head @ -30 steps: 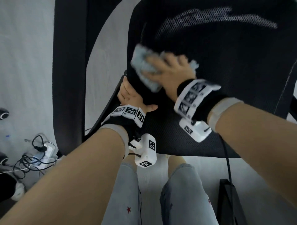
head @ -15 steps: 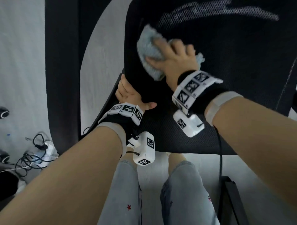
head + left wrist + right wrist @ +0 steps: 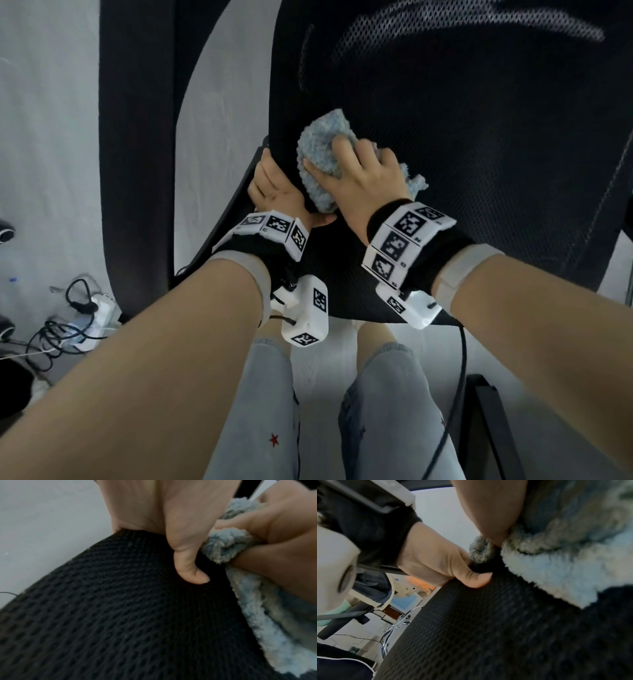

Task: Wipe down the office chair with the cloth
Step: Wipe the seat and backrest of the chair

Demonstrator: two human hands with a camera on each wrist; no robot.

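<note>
A black mesh office chair seat (image 3: 462, 171) fills the upper head view. My left hand (image 3: 274, 192) grips the seat's left front edge, thumb (image 3: 190, 566) pressed on top of the mesh (image 3: 120, 615) and the other fingers curled under the rim, hidden. My right hand (image 3: 359, 168) holds a fluffy light-blue cloth (image 3: 318, 150) bunched under its palm and presses it on the mesh just right of the left hand. In the right wrist view the cloth (image 3: 556, 568) lies on the mesh (image 3: 488, 628) beside the left thumb (image 3: 476, 578).
A black upright panel (image 3: 137, 154) stands left of the chair. A power strip with tangled cables (image 3: 78, 318) lies on the pale floor at lower left. My legs in light jeans (image 3: 376, 411) stand below the seat. A black frame (image 3: 486, 428) is at lower right.
The right hand has slid the cloth back along the seat toward me and leftward, ending close beside the left hand. The left hand keeps its grip on the seat edge.
</note>
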